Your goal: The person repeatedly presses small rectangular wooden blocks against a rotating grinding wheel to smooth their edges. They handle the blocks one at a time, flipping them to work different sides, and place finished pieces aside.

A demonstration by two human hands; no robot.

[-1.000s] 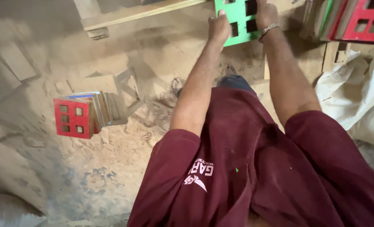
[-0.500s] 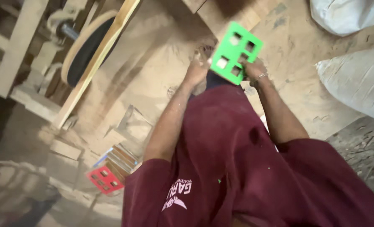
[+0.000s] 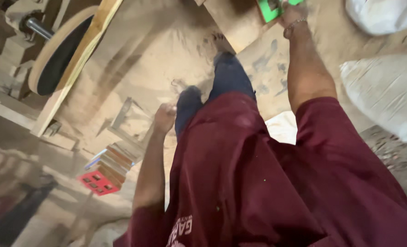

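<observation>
The right hand (image 3: 291, 10) grips the green panel (image 3: 271, 8) at the frame's edge (left hand (image 3: 165, 117) loosely curled, empty), so the panel could slip from those fingers.

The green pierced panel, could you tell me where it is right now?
In the head view the green pierced panel sits at the top edge, gripped by the right hand, above the sawdust-covered floor.

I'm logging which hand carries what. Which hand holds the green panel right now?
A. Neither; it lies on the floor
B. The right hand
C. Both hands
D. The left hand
B: the right hand, arm stretched forward, grips the green panel at the top edge, while the left hand hangs empty beside the leg.
</observation>
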